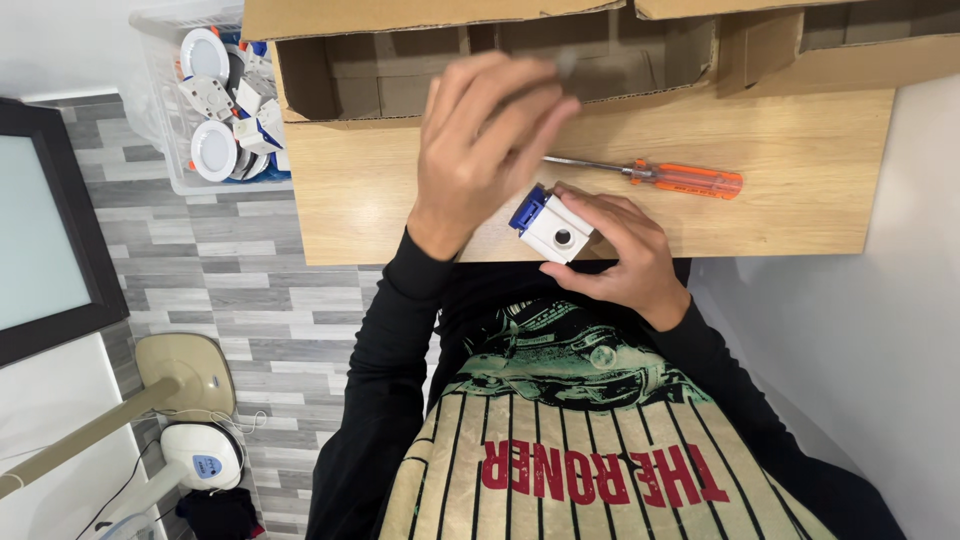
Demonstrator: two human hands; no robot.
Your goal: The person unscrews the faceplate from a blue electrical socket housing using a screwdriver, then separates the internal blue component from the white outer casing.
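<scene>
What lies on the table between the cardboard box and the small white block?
In the head view, a screwdriver with an orange handle lies on the table between the cardboard box and the white block.

There is just 1 camera, worn on the person's head and aimed almost straight down along the chest, close over the wooden table (780, 215). The far table edge with the cardboard box (640, 60) runs along the top of the frame. The tiled floor (240, 270) fills the left side.

left hand (480, 150) motion-blurred, cardboard box (600, 60) cropped
</scene>
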